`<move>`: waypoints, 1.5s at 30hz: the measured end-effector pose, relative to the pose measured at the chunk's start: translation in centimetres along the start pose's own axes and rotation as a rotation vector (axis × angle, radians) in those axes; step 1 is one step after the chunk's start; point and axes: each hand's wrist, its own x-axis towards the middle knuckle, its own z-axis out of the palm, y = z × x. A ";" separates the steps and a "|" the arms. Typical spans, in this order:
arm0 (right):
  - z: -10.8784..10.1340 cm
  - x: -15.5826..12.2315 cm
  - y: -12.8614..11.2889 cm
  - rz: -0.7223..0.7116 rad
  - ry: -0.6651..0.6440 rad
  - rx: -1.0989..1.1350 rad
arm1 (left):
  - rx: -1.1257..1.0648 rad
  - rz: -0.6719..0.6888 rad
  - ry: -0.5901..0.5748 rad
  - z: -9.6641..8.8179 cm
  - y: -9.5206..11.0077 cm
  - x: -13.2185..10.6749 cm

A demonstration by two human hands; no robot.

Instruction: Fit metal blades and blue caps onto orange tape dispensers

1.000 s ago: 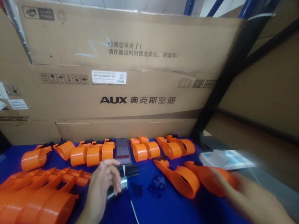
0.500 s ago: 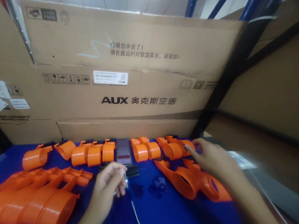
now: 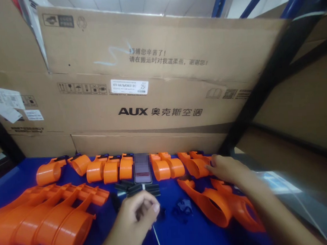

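My left hand [image 3: 136,217] hovers low over the blue table [image 3: 171,237] with its fingers curled into a pinch; what they hold is hidden. A white cable [image 3: 158,242] runs out from under it toward me. My right hand [image 3: 225,168] reaches to the back right, its fingers bent together on an orange plastic ring part [image 3: 196,164] at the end of the back row. Two long orange scoop-shaped parts [image 3: 211,205] lie just in front of that hand. Small black pieces [image 3: 183,207] lie between my hands.
A phone [image 3: 142,168] stands in the middle of a row of orange ring parts [image 3: 108,170]. Black clips [image 3: 137,187] lie before it. A nested stack of long orange parts [image 3: 47,216] fills the left. A big cardboard box [image 3: 156,100] walls the back; a black shelf post [image 3: 251,101] stands right.
My right hand moved from the near right up to the orange ring part at the back right and settled on it. My left hand drew back toward me and closed tighter.
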 end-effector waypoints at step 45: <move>-2.7 -12.3 -11.5 -0.692 0.799 0.610 | -0.637 -0.094 0.244 -1.3 -0.2 1.5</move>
